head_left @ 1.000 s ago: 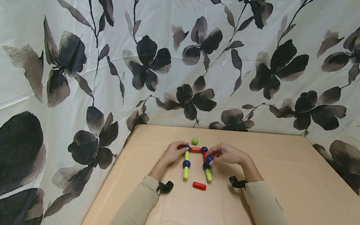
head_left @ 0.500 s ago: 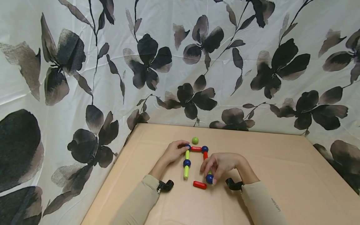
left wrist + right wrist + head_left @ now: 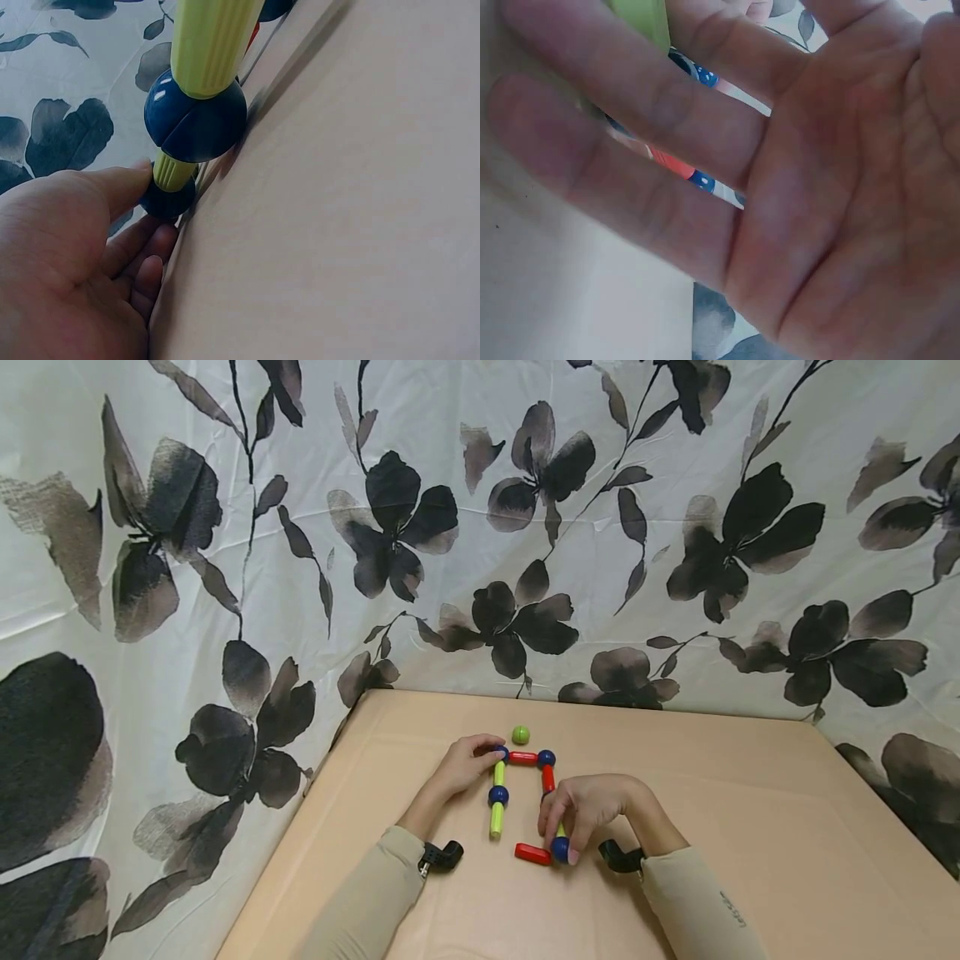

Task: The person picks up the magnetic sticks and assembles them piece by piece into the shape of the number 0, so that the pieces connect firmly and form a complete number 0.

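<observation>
A frame of magnetic rods and balls lies on the table (image 3: pixel 675 893). My left hand (image 3: pixel 463 767) pinches the blue corner ball (image 3: pixel 169 202) at its far left, between thumb and fingers. Two yellow-green rods (image 3: pixel 497 820) and a middle blue ball (image 3: pixel 498 795) run down that side. Across the far end is a red rod (image 3: pixel 523 758), joined to a blue ball (image 3: pixel 547 758) and another red rod (image 3: pixel 548 777). My right hand (image 3: pixel 596 802) pinches a blue ball (image 3: pixel 560 850) at the near end of the right side's green rod, mostly hidden by fingers.
One loose red rod (image 3: pixel 532 853) lies just left of the right hand's ball, at or nearly touching it. A green ball (image 3: pixel 521 735) sits beyond the frame. Behind the table hangs a flower-printed cloth (image 3: pixel 420 635).
My right hand has brought its blue ball toward me, from beside the right side's middle ball down to the green rod's near end. The left hand stays on its corner ball.
</observation>
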The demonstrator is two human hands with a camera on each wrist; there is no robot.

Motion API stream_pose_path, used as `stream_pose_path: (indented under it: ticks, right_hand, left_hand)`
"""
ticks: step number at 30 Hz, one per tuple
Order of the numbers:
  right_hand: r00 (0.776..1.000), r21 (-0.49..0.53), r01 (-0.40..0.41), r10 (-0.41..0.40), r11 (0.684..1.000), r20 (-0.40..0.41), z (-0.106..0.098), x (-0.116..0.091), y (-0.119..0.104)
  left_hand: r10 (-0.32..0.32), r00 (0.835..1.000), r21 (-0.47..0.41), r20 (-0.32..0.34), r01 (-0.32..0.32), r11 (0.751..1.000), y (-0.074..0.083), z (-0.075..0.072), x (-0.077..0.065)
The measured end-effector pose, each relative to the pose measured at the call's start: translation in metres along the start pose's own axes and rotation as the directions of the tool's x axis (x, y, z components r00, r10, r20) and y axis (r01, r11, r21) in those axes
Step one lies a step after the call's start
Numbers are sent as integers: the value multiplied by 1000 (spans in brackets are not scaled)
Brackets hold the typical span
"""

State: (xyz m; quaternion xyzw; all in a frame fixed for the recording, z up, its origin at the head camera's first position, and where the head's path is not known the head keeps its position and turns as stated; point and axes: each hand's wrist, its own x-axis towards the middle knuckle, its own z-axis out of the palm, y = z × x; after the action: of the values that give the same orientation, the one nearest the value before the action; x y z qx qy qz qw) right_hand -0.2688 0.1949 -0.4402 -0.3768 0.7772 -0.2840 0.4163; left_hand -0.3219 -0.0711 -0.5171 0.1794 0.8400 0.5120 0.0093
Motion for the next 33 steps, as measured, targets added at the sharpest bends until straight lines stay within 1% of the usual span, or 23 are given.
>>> stream_pose_path:
  ticks: [3, 5, 21, 27, 33]
  right_hand:
    - [1000, -28, 25, -25, 999, 3, 0, 0, 0]
    - [1000, -43, 26, -26, 999, 2, 0, 0, -1]
    - [1000, -48, -7, 7, 999, -9, 1, 2, -3]
    - [999, -63, -33, 30, 998, -44, 4, 3, -4]
    - [994, -36, -58, 54, 998, -94, 3, 3, -3]
  left_hand:
    - [-5, 1000, -6, 0, 5, 1000, 0, 0, 0]
    - [-8, 1000, -13, 0, 8, 1000, 0, 0, 0]
    - [3, 1000, -4, -1, -3, 1000, 0, -1, 0]
    - [-5, 1000, -4, 2, 5, 1000, -1, -1, 1]
    - [-7, 1000, -1, 4, 7, 1000, 0, -2, 0]
